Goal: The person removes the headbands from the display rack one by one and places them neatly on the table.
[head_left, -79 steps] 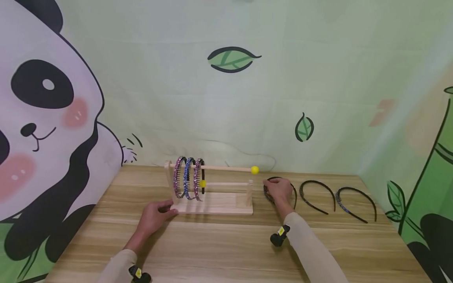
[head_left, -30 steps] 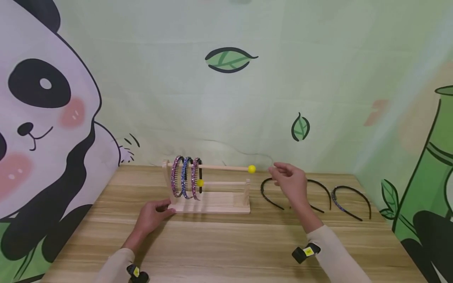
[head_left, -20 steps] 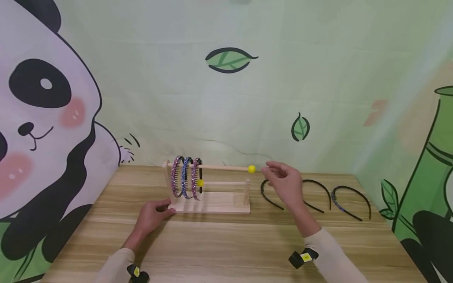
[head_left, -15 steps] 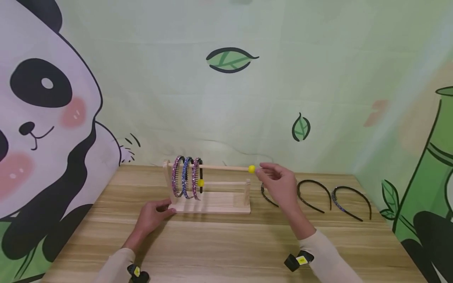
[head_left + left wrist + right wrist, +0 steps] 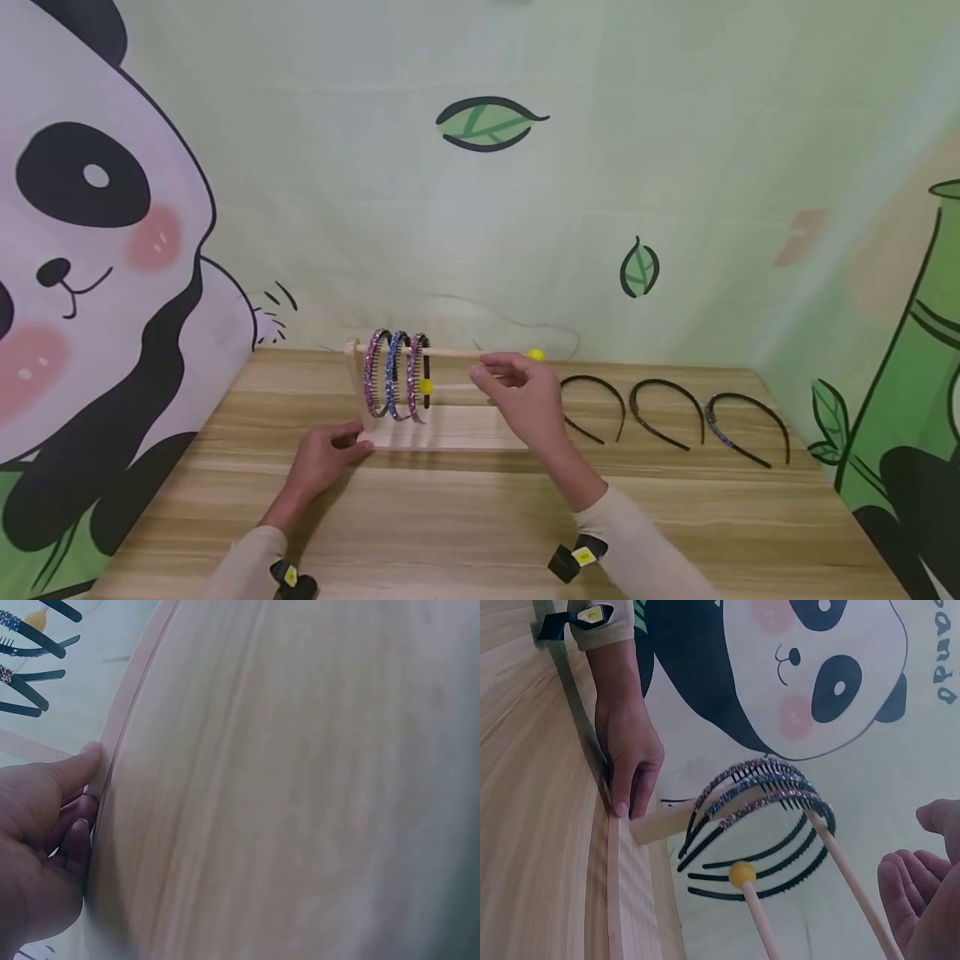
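Note:
A wooden headband stand has two horizontal rods tipped with yellow balls. From its upper rod hang three glittery toothed headbands: pink, blue and pink. My left hand grips the base's left front corner between thumb and fingers; the left wrist view shows the thumb on the base's edge. My right hand is raised before the stand's right part, partly covering the rods. Its fingers are loosely bent, with nothing between them and the thumb in the right wrist view.
Three more headbands lie in a row on the wooden table to the right: a black one, another black one and a blue-and-black one. A printed panda backdrop closes off the back.
My right hand has left the nearest black headband on the table, risen to the upper rod's ball and moved left past it. The left hand has stayed at the base corner.

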{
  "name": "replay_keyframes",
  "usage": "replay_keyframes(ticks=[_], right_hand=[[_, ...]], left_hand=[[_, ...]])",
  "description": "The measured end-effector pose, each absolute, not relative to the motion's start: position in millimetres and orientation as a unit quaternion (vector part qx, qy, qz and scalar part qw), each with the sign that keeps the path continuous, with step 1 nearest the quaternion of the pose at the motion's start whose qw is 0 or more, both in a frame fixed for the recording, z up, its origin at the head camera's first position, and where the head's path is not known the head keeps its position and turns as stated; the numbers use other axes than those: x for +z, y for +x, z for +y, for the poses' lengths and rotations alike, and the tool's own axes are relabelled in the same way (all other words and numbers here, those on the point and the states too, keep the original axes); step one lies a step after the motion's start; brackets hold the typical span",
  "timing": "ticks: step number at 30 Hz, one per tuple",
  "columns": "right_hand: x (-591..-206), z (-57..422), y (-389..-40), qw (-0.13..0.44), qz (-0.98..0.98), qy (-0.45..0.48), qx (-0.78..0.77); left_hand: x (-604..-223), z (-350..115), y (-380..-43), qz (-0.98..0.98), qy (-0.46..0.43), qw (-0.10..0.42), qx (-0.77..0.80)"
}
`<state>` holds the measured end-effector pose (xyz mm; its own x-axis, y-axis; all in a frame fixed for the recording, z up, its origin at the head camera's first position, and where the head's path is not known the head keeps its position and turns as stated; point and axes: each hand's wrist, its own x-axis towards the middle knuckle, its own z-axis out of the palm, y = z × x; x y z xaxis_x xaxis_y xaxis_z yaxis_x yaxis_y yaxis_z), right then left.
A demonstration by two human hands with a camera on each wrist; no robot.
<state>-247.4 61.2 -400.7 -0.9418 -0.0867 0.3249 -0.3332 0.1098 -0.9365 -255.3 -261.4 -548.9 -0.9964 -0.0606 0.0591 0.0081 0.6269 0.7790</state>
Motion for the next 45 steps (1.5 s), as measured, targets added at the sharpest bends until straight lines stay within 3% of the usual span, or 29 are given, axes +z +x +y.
replay_keyframes(ticks=[24, 45], right_hand=[[-420.7, -3.1, -261.3, 0.029, -0.766, 0.143, 0.626], [-417.1, -14.9, -265.9, -0.006, -0.757, 0.107, 0.644]], left_hand=[[-546.5, -260.4, -254.0, -0.900, 0.013, 0.038, -0.434], [-545.9, -260.9, -254.8, -0.898, 0.019, 0.039, -0.438]])
